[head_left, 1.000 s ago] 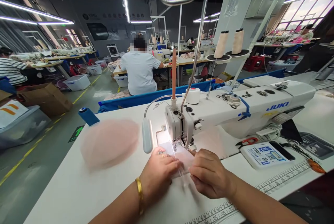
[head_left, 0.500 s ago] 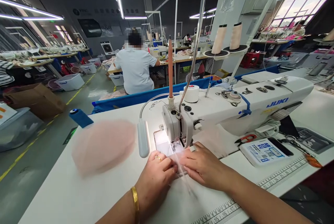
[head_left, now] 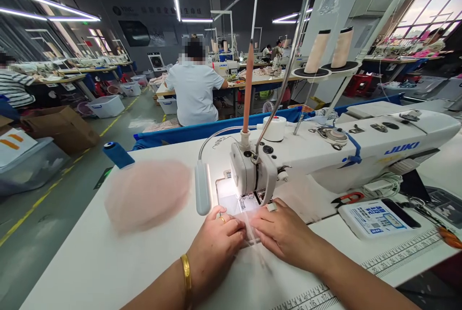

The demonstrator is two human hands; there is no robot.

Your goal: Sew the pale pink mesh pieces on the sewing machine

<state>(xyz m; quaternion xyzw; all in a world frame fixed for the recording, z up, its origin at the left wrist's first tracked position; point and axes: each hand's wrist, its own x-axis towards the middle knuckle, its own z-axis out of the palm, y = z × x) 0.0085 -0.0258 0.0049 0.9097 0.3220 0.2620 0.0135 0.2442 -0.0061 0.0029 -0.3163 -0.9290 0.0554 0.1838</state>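
Observation:
Sheer pale pink fabric (head_left: pixel 250 226) lies under my fingers, just in front of the presser foot of a white sewing machine (head_left: pixel 249 170). My left hand (head_left: pixel 221 235), with a ring and a gold bangle, has its fingers curled and pinched on the fabric's left part. On the right side, my right hand (head_left: pixel 283 234) pinches the same fabric, its fingertips close to the needle area. A thin pale strip trails from between the hands toward the table's front. The machine lamp lights the needle plate; the fabric edge under the fingers is mostly hidden.
A sheer pink fabric piece (head_left: pixel 147 197) lies on the left of the table, near a blue thread cone (head_left: pixel 119 155). A grey lamp (head_left: pixel 202 188) stands beside the needle. Right of the hands are red-handled snips (head_left: pixel 348 198), a white box (head_left: pixel 377 218) and a printed ruler (head_left: pixel 393 252).
The head view has turned slightly left, so the machine and table things sit further right in the picture. Both hands keep their hold on the fabric, with little visible movement.

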